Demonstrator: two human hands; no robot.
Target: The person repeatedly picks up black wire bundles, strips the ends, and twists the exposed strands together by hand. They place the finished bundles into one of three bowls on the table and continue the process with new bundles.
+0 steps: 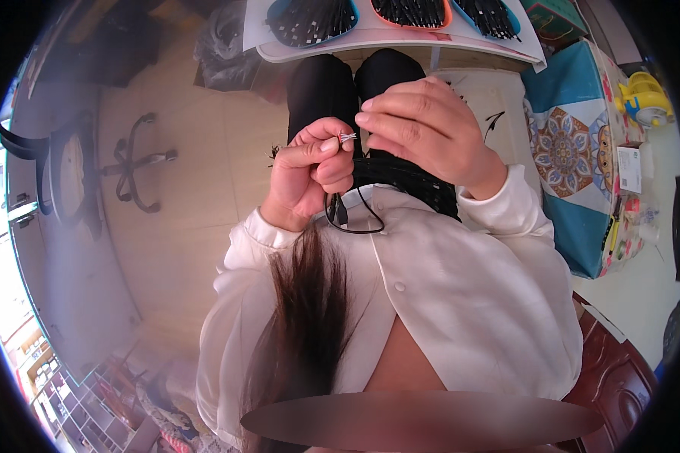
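My left hand [310, 166] is closed in a pinch on a black cable [372, 229]. Thin, pale wire ends [347, 137] stick out past its thumb and forefinger, and the cable hangs below in a loop with a dark plug-like end. Just to the right of those wire ends, my right hand [434, 128] is held with its fingers stretched forward and slightly bent, and nothing shows in them. A bundle of black cables [412, 177] lies across my lap under both hands, partly hidden by the right hand and sleeve.
Ahead of my knees, a white table [400, 44] carries a blue tray [313, 38], an orange-rimmed tray [412, 26] and another blue tray [510, 34], filled with black cables. At right stands a cloth-covered table [559, 83] with a yellow device [644, 98]. A chair base [136, 162] stands left.
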